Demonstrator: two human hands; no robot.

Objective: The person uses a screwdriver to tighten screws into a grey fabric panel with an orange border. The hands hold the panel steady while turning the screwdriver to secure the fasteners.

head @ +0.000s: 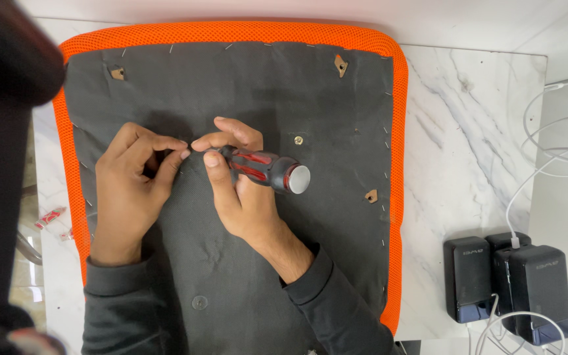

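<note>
the right hand [241, 190] grips a red-and-black screwdriver [267, 169] lying sideways over the upturned orange seat cushion [231, 171] on the marble worktop [468, 151]. the left hand [129, 181] pinches its fingertips together beside the tip; whatever it pinches is too small to tell.

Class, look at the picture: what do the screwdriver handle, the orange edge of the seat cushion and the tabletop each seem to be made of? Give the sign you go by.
Screwdriver handle: likely hard plastic with rubbery grip, glossy red and black with a pale cap. Orange edge: woven mesh fabric, seemingly, from its fine dotted texture. Tabletop: marble or a marble-look surface, polished white with grey veins.
</note>
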